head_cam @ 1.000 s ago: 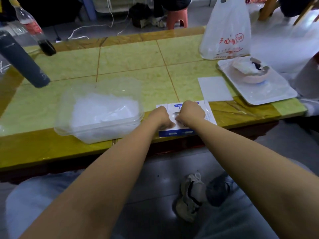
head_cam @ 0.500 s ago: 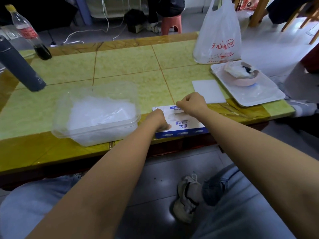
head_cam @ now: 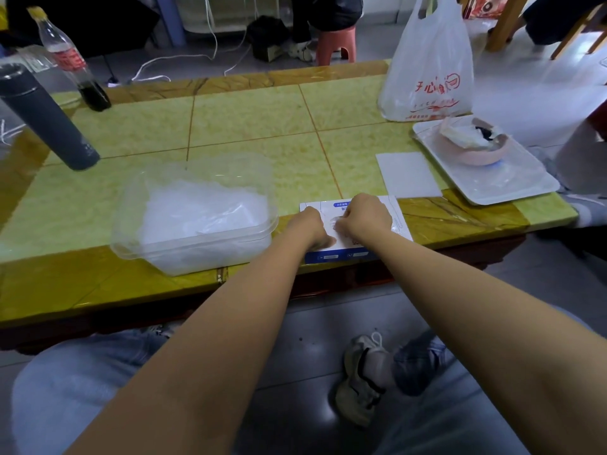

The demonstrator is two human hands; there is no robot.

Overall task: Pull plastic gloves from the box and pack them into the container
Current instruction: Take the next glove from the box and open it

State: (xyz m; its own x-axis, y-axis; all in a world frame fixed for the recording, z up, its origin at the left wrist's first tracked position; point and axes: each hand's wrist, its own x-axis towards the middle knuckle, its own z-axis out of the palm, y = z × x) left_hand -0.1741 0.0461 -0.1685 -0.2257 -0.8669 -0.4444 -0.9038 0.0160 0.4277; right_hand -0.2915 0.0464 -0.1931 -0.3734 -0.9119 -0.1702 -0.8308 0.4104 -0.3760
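While left grip (head_cam: pixel 312 224) curls on flat white-blue box (head_cam: pixel 345 254), right grip (head_cam: pixel 369 218) pinches clear glove (head_cam: pixel 337 222).

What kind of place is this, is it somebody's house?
Probably a home or small eatery's dining spot: a tiled table holds a printed plastic bag and a tray with a bowl, and a plastic stool stands behind.

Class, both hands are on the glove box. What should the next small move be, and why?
Probably raise the right hand to draw a glove out of the box. It seems to pinch clear plastic at the opening, the left hand rests on the box, and the container beside it already holds gloves.
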